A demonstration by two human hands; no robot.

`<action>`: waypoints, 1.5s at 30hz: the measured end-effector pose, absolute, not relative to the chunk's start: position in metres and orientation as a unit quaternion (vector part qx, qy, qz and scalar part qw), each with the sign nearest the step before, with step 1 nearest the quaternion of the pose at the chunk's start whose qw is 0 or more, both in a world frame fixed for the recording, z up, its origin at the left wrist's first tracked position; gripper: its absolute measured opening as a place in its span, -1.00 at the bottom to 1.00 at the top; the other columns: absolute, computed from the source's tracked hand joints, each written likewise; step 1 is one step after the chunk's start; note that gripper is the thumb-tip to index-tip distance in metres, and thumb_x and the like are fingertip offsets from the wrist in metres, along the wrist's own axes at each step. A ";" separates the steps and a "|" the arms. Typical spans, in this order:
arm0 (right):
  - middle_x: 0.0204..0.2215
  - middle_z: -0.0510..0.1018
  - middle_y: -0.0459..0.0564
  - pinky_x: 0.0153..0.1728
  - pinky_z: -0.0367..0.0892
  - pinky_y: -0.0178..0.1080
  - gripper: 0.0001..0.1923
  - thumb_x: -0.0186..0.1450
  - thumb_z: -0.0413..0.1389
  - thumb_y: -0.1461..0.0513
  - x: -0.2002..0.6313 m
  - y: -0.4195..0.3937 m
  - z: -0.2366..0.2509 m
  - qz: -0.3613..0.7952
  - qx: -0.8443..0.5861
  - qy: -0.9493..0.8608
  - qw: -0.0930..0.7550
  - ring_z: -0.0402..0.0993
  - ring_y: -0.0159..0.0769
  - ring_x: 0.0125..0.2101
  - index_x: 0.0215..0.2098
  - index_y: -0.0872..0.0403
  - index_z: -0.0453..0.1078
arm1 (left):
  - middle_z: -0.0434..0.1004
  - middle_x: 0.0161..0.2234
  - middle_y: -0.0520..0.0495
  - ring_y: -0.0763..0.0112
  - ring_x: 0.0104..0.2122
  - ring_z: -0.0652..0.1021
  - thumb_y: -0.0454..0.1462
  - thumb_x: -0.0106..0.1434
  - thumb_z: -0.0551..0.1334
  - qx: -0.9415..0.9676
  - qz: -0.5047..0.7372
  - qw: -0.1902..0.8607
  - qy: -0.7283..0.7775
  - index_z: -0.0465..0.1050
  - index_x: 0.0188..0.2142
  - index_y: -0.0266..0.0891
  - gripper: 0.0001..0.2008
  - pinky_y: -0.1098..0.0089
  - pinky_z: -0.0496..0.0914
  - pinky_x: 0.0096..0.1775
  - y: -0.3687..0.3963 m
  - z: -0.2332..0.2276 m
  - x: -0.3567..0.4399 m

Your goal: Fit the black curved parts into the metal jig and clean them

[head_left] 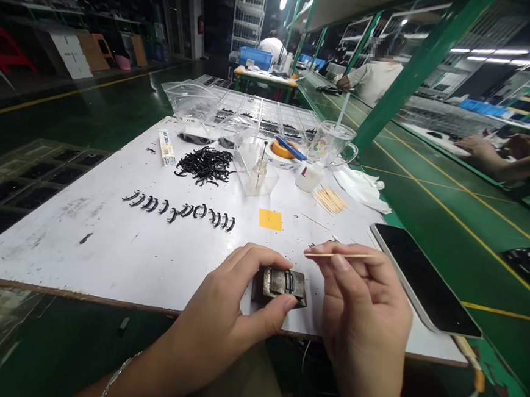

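Two hands work at the board's near edge: left hand (234, 300) pinches a small metal jig (284, 284) (rigid, probably heavy; grip its sides), right hand (366, 310) clasps a toothpick (341, 254), thin and snappable. Curved black clips (181, 209) lie lined up toward eleven o'clock.

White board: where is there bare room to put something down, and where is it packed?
Bare patch: the near-left of the white board, between the row of black clips and the front edge, left of the left hand. Crowded: the far side, around the clip pile, cup and toothpicks; the phone fills the right edge.
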State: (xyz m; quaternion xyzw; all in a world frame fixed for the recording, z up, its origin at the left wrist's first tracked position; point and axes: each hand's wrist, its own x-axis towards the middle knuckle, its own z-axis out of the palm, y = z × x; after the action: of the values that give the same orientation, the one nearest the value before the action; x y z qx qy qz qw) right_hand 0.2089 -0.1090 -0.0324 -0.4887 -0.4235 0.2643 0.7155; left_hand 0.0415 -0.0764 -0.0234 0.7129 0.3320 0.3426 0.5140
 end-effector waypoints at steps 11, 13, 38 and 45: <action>-0.35 0.62 -0.11 -0.16 0.52 -0.26 -0.88 0.35 0.17 0.35 0.197 -0.116 -0.043 0.271 -0.435 -0.408 0.756 0.61 -0.34 -0.26 -0.27 -0.01 0.45 | 0.48 -0.08 0.15 0.48 -0.14 0.46 -0.25 0.36 0.28 0.705 0.326 0.529 0.341 0.40 -0.01 0.03 -0.77 0.51 0.33 -0.10 -0.076 -0.022 0.040; -0.35 0.62 -0.12 -0.17 0.52 -0.28 -0.88 0.35 0.17 0.35 0.196 -0.118 -0.043 0.275 -0.434 -0.411 0.753 0.61 -0.36 -0.25 -0.26 -0.01 0.45 | 0.48 -0.06 0.15 0.48 -0.10 0.47 -0.25 0.36 0.28 0.704 0.327 0.530 0.340 0.39 -0.01 0.03 -0.77 0.52 0.34 -0.07 -0.077 -0.022 0.040; -0.34 0.62 -0.10 -0.20 0.52 -0.26 -0.83 0.33 0.16 0.39 0.187 -0.121 -0.041 0.194 -0.477 -0.449 0.730 0.61 -0.35 -0.28 -0.23 -0.01 0.44 | 0.47 -0.03 0.11 0.46 -0.02 0.48 -0.24 0.39 0.27 0.709 0.337 0.527 0.325 0.39 0.01 0.04 -0.77 0.56 0.36 0.00 -0.077 -0.025 0.041; -0.35 0.61 -0.09 -0.20 0.52 -0.23 -0.83 0.32 0.15 0.40 0.186 -0.120 -0.041 0.194 -0.474 -0.441 0.737 0.60 -0.34 -0.28 -0.24 -0.01 0.44 | 0.49 -0.05 0.00 0.35 -0.05 0.50 -0.23 0.37 0.28 0.710 0.335 0.521 0.335 0.42 0.00 -0.07 -0.78 0.45 0.40 -0.03 -0.076 -0.023 0.040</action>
State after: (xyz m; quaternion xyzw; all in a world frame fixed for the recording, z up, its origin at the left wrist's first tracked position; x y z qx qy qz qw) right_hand 0.1861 -0.1202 -0.0413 -0.4738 -0.4412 0.1937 0.7371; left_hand 0.0403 -0.0759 -0.0229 0.7101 0.3351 0.3346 0.5210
